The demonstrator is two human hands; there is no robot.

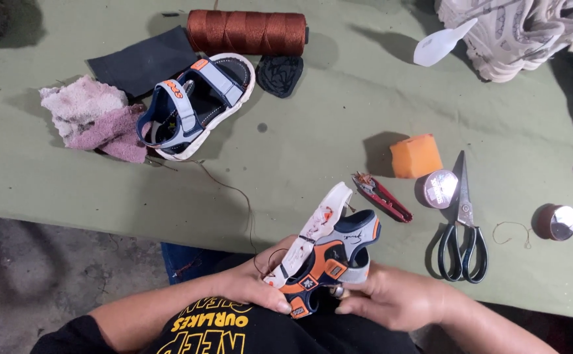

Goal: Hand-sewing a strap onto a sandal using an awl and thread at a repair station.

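Orange and grey, the small sandal (329, 252) sits tilted above the counter (312, 151) edge, near the scissors (462, 226). The left hand (250, 285) clasps its sole and the right hand (391, 298) pinches its heel strap, so the side seam faces up.

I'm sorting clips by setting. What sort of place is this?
Probably a shoe repair workbench: both hands hold a child's sandal, with a spool of brown thread, scissors and its matching sandal on the green table.

Black tee w/ yellow block lettering across chest, bottom centre of frame; short sleeves, forearms bare. Blue trousers, prob. denim, show just above the left hand (250, 285). Right hand (391, 298) bare too: no rings, watch or gloves.
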